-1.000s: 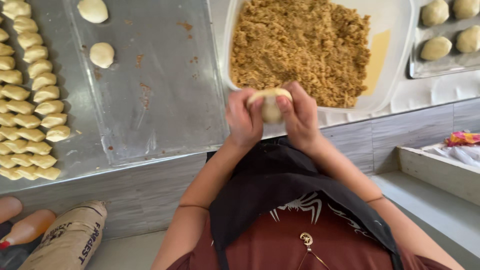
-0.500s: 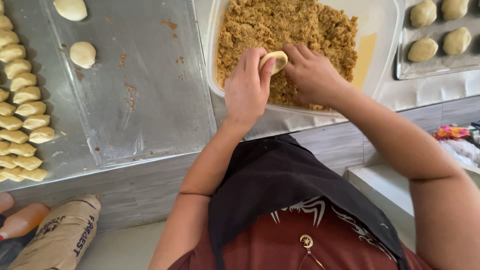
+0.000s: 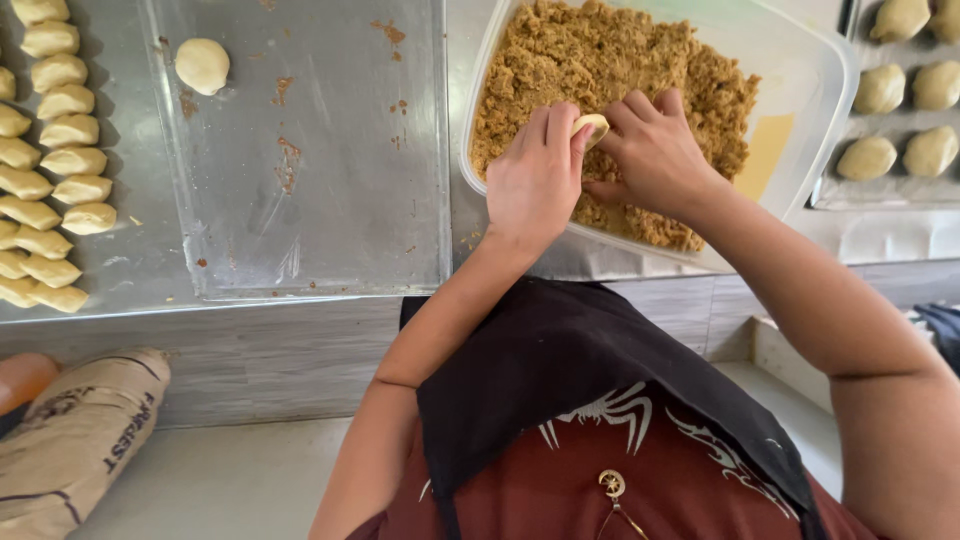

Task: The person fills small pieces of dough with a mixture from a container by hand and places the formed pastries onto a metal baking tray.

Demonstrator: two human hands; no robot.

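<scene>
Left hand (image 3: pixel 535 175) and right hand (image 3: pixel 650 150) pinch one dough piece (image 3: pixel 591 126) over the crumb filling (image 3: pixel 600 70) tub (image 3: pixel 810 90), twelve o'clock — cup evenly, don't overfill.

steel worktop (image 3: pixel 330 200) | grey tiled counter front (image 3: pixel 250 350) | pale floor (image 3: pixel 230 480)

Person: maroon shirt (image 3: pixel 600 490) with white spider print, small gold crescent pin (image 3: pixel 611 484), black cloth (image 3: pixel 590 350) draped over chest; bare forearms.
</scene>
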